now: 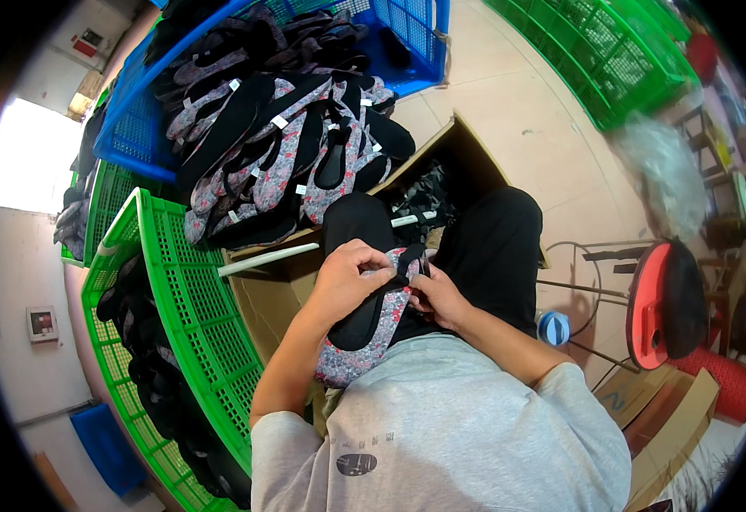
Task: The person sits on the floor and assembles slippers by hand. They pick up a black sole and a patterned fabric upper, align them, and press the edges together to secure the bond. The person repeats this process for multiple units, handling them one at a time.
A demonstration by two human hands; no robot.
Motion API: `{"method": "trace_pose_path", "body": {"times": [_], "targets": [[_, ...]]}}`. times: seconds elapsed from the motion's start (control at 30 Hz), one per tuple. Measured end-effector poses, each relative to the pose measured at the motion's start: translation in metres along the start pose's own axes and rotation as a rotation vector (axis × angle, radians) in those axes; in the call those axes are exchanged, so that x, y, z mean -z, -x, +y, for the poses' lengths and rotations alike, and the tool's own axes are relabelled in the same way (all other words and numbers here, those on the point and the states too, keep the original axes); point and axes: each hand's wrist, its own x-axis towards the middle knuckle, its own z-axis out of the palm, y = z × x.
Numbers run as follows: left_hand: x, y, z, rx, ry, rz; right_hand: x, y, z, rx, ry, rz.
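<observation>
A floral fabric shoe [349,363] with a black insole and a black strap lies across my lap, grey with red flowers. My left hand [351,277] rests on it from the left, thumb and fingers pinched at the strap. Curled against the shoe's right edge near the strap is my right hand [438,297]; some of its fingertips are hidden. Beyond my knees, a large heap of similar floral shoes [281,175] with black insoles and small white tags spreads out. An open cardboard box [467,158] with dark scraps inside stands between my legs and the heap.
A blue plastic basket [134,119] full of shoes stands behind the heap. Green crates [194,316] holding dark shoes line my left. Another green crate [595,60] is at the far right. On my right are a red round stool [648,303], a blue-lidded jar [553,328] and cardboard [676,427].
</observation>
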Motion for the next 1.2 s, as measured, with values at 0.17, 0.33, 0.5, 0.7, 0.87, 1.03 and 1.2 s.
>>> {"method": "trace_pose_path", "body": {"times": [0.17, 0.33, 0.5, 0.7, 0.87, 1.03, 1.2], "targets": [[-0.003, -0.013, -0.015, 0.157, 0.436, -0.05, 0.007, -0.008, 0.007, -0.011, 0.026, -0.016], [0.004, -0.023, -0.009, 0.342, 0.876, -0.027, 0.003, -0.006, -0.001, -0.03, 0.086, -0.017], [-0.003, -0.039, -0.001, 0.366, 0.87, -0.054, 0.005, -0.005, -0.003, -0.028, 0.137, 0.013], [-0.005, -0.045, -0.014, 0.347, 0.959, -0.048, 0.002, 0.004, -0.022, 0.214, 0.212, 0.182], [-0.008, -0.046, -0.013, 0.367, 0.925, -0.012, -0.004, 0.011, -0.04, 0.281, 0.245, 0.058], [-0.013, -0.046, 0.001, 0.351, 0.882, -0.012, -0.032, 0.003, -0.048, 0.323, 0.194, 0.116], [-0.011, -0.041, 0.019, 0.244, 0.801, 0.14, -0.023, -0.008, -0.044, 0.217, 0.072, 0.182]]}}
